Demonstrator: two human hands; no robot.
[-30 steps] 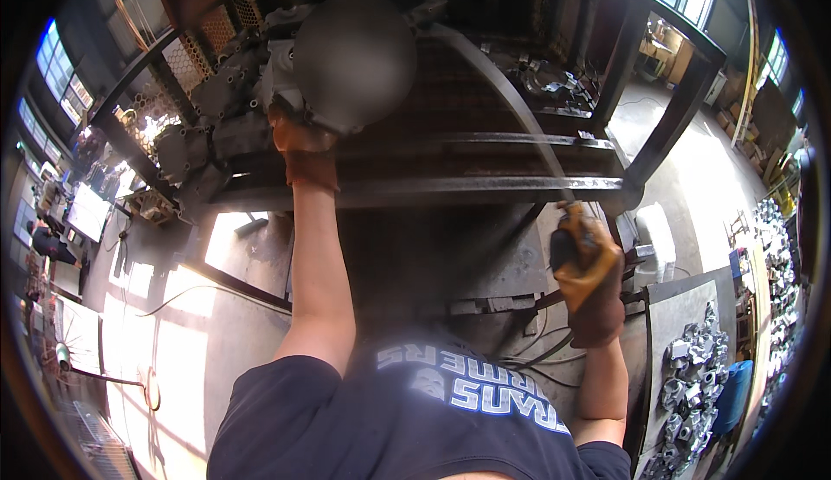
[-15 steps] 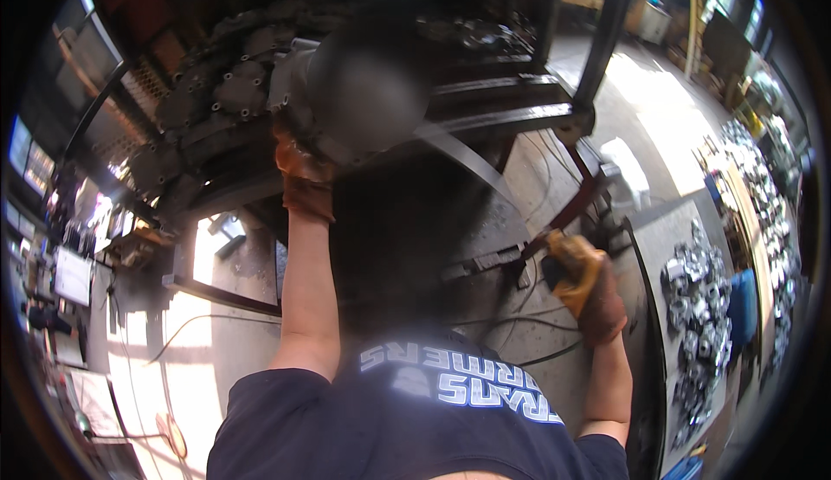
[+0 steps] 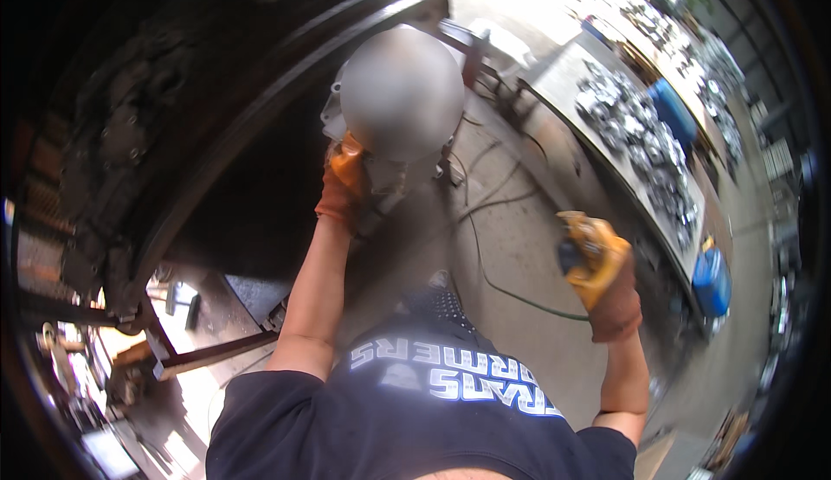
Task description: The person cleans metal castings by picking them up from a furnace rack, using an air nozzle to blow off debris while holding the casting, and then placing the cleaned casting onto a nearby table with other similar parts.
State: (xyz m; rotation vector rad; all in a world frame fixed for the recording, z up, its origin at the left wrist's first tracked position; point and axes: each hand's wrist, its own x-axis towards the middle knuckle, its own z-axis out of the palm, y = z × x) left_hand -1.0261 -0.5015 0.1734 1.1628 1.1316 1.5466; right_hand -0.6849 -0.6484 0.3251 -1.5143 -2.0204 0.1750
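Inside a sunlit workshop, dim metal castings (image 3: 121, 134) crowd a dark rack (image 3: 216, 155) at far left, where shadow swallows much of the detail. Below it, a brown metal bar (image 3: 216, 353) slants above the bright floor. Near the center, the worker's left hand (image 3: 344, 177), in an orange glove, grips a grey metal part (image 3: 331, 118) by its lower edge, holding it up just beside the rack's rail; a blurred round patch hides most of the part, leaving a rim with holes in view. Below, pale lettering crosses the worker's dark shirt (image 3: 294, 419). A green hose (image 3: 528, 304) curves over the grey floor between the two arms. To the right, the worker's right hand (image 3: 602, 272), gloved in yellow and brown, hangs well apart from the part, fingers bent near a dark patch at the palm; whether it grips anything cannot be told. Behind it stretches a worktable (image 3: 563, 77) heaped with silvery metal pieces (image 3: 636, 129), with a blue container (image 3: 711, 281) beside its near corner.
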